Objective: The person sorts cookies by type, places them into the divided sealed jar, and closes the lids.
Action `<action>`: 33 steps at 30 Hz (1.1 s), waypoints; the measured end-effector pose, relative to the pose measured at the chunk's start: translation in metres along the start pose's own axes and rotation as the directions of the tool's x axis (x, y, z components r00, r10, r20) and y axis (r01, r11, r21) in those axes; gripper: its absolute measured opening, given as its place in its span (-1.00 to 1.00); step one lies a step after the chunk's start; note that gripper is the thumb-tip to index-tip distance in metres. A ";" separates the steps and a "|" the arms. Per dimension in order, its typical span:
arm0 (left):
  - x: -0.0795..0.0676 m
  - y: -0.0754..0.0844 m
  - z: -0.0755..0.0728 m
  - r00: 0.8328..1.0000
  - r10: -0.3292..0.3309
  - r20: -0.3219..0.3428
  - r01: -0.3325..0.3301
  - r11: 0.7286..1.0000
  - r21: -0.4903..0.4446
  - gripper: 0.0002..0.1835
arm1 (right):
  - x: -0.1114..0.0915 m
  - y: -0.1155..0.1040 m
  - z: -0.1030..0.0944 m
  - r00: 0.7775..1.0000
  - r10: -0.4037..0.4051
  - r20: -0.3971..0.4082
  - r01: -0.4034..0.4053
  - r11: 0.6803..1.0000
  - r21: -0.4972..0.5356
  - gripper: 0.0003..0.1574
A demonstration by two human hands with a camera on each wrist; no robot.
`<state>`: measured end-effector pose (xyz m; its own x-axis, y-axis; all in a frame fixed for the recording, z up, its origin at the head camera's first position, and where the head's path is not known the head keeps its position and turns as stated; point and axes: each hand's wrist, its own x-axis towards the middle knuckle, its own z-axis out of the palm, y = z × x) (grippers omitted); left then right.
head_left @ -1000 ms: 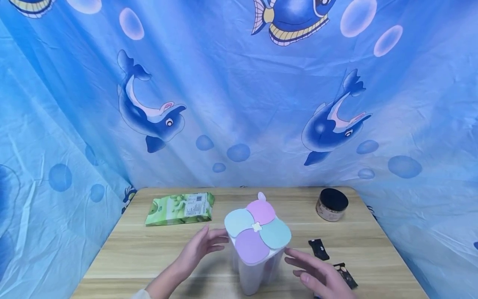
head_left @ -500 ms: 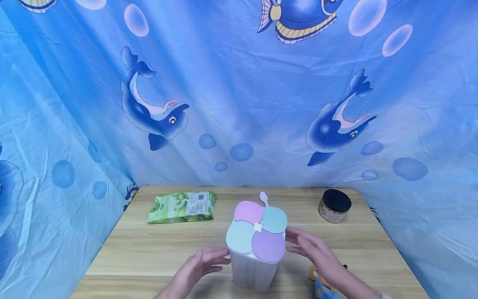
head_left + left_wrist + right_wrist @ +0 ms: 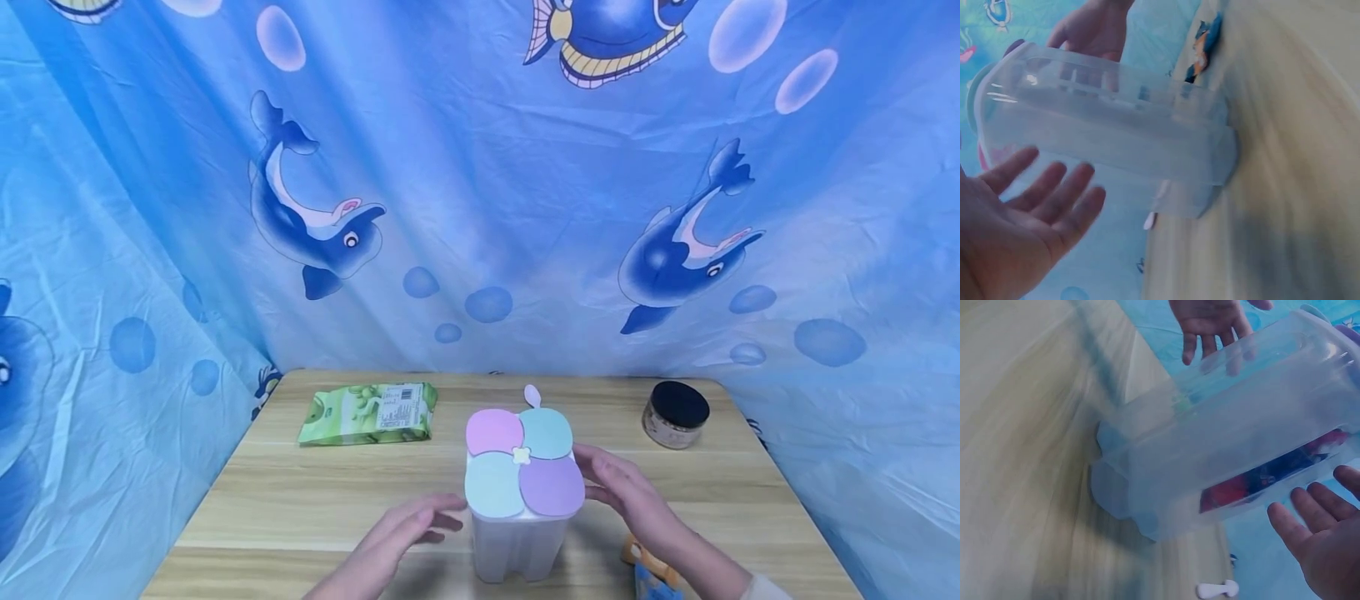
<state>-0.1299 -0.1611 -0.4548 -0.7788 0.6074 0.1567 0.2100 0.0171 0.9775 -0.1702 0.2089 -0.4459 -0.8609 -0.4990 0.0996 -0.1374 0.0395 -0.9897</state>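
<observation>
Here, the translucent container (image 3: pixel 520 546) stands near six o'clock on the desk (image 3: pixel 285 508); the left hand (image 3: pixel 405 531), fingers loosely spread, sits beside it at eight o'clock, the right hand (image 3: pixel 624 492), likewise spread, at three.

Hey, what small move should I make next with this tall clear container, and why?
Probably bring your left hand in to steady the container before trying the lid: that hand is open at its side, not gripping, and the four-petal lid covers the top.
</observation>
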 end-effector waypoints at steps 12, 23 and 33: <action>0.052 0.023 -0.017 0.975 0.194 -0.107 -0.162 0.955 0.248 -0.16 | -0.009 -0.050 -0.009 0.898 -0.436 0.067 0.412 0.776 -0.478 -0.45; 0.063 0.029 -0.018 0.993 0.113 -0.033 -0.103 0.968 0.231 0.13 | -0.006 -0.063 -0.003 0.875 -0.445 0.188 0.462 0.654 -0.599 -0.41; 0.065 0.028 -0.019 0.993 0.113 -0.019 -0.107 0.975 0.194 0.09 | -0.003 -0.059 -0.003 0.860 -0.477 0.180 0.479 0.633 -0.608 -0.44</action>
<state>-0.1859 -0.1363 -0.4142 -0.7612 0.5903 0.2686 0.4030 0.1060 0.9090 -0.1614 0.2104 -0.3879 -0.5868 -0.6040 0.5393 -0.7969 0.3128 -0.5168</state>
